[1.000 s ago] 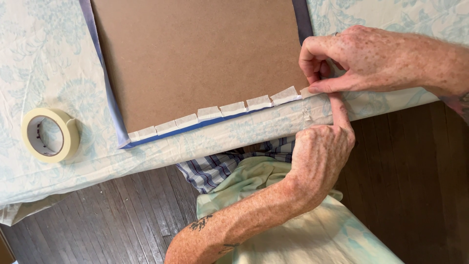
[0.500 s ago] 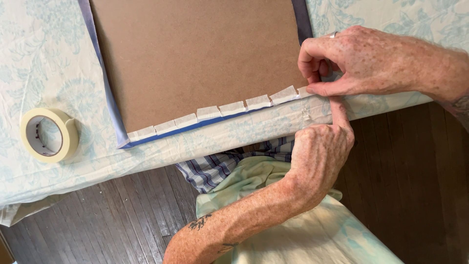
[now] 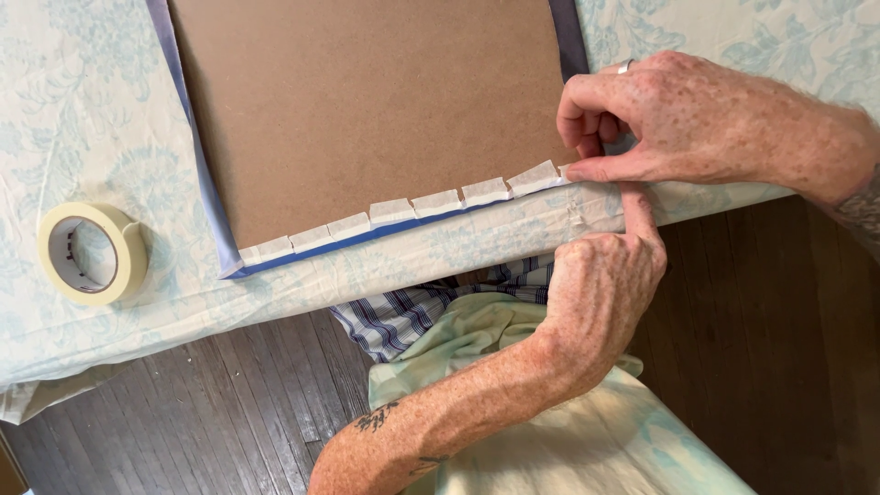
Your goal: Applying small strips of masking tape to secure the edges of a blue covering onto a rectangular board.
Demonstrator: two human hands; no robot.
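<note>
surface: you work at a table under a pale tablecloth [image 3: 82, 110] printed with faint blue-green flowers; its cloth hangs creased over the near edge.
board: a brown board [image 3: 367, 110] lies flat on the cloth, with blue fabric [image 3: 206, 192] showing along its left side, its near edge and a strip at the upper right.
tape pieces: a row of short cream tape pieces [image 3: 394, 211] runs along the near edge of the board, each folded from the blue fabric onto the brown face, side by side from the near left corner to the near right corner.
right hand: your right hand [image 3: 678, 119] sits at the near right corner, fingers curled shut, thumb and forefinger pinched together on the end of the last tape piece [image 3: 536, 176]. a ring shows on one finger.
left hand: your left hand [image 3: 596, 293] comes up from below the table edge, loosely fisted, its forefinger stretched up and pressing the cloth edge just under the right thumb. it grips nothing that you can see.
tape roll: a roll of cream masking tape [image 3: 92, 252] lies flat on the cloth, well apart to the left of the board.
room: dark wooden floorboards [image 3: 229, 412] show below the table; a plaid cloth [image 3: 403, 316] and pale green fabric lie in your lap.
</note>
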